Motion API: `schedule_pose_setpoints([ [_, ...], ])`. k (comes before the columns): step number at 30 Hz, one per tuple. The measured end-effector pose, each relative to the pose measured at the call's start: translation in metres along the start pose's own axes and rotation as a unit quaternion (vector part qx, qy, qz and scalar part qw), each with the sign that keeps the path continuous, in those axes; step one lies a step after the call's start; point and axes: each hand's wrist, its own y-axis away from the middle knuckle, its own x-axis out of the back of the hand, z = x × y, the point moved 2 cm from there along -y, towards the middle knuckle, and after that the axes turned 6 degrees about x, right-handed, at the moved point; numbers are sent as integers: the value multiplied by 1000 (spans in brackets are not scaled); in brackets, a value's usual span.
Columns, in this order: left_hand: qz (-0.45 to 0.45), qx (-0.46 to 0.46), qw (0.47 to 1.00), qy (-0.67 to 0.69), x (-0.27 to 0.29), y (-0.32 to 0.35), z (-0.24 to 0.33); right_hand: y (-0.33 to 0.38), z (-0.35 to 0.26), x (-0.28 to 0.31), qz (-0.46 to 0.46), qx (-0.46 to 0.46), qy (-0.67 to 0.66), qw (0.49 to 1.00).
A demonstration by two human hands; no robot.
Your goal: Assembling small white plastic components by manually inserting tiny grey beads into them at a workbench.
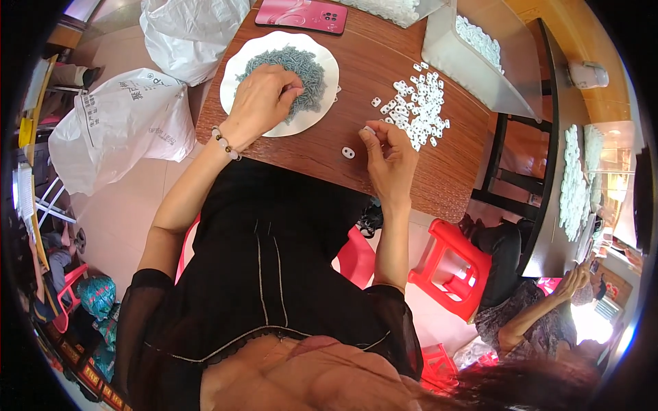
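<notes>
A white scalloped plate holds a heap of small grey rod-shaped pieces, perhaps screws or wall plugs. My left hand, with a beaded bracelet at the wrist, reaches over the plate. Its fingers are bent together down at the heap, and what they grip is hidden. To the right, my right hand is raised just above the wooden table, thumb and fingertips pinching a small white plastic piece. Beyond it spreads a pile of white two-holed oval plastic pieces. One loose white oval piece lies between my hands.
A pink phone lies at the table's far edge. A clear bin of white pieces stands far right. White sacks sit left on the floor. Right are a red stool and another person's arm by a dark table.
</notes>
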Motion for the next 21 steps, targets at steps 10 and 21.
schedule_pose_setpoints([
  [10, 4, 125, 943, 307, -7, 4, -17, -8, -9, -6, -54, -103, -159, 980],
  [21, -126, 234, 685, 678, -29, 40, 41, -3, -24, -16, -48, -130, -273, 952],
])
